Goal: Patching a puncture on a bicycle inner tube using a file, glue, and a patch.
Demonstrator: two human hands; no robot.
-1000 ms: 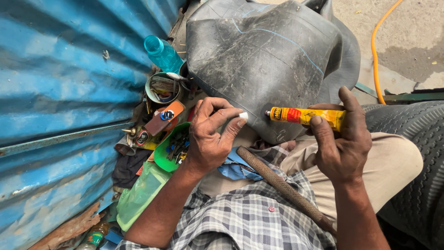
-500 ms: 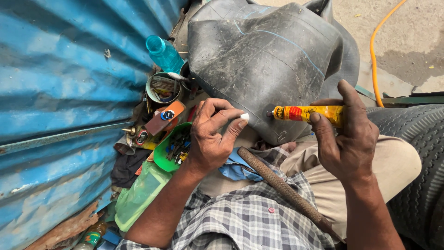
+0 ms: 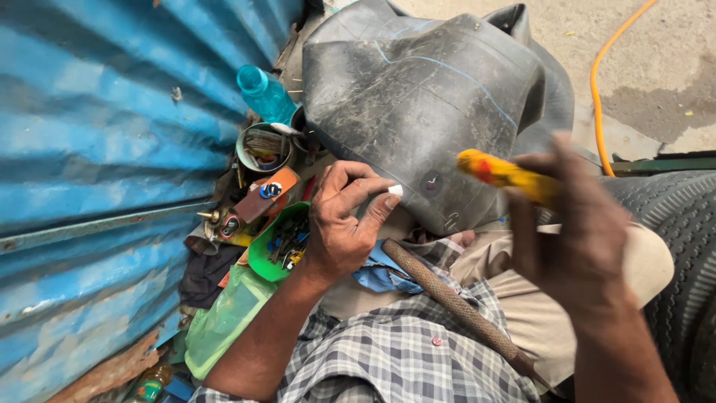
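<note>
**Glue tube uncapped, patch spot on the inner tube waiting**

Glue stage is where this is sitting, far as I can judge. The left hand (image 3: 339, 227) is pinching a small white cap (image 3: 395, 190) between thumb and fingertips, fingers closed on it, hovering right in front of the black rubber inner tube (image 3: 418, 104) that is draped over the lap. The right hand (image 3: 578, 242) is gripping a yellow and red glue tube (image 3: 503, 173), fingers wrapped around its back end, nozzle pointing toward 9 o'clock at a small round mark (image 3: 431, 183) on the rubber. It's motion-blurred, so I can't tell whether the tip is touching yet.

So the cap is looking off and the tube is in position. I'm not seeing any wet glue on the rubber or a patch on it, so spreading and patching are looking like what's left.

Over at 9 o'clock by the blue corrugated wall (image 3: 97, 149), a green tray (image 3: 261, 257) of small parts, a tin can (image 3: 262, 145) and a teal bottle (image 3: 262, 93) are sitting. A rough rasp-like bar (image 3: 447, 295) is lying across the checked shirt at 6 o'clock.
</note>
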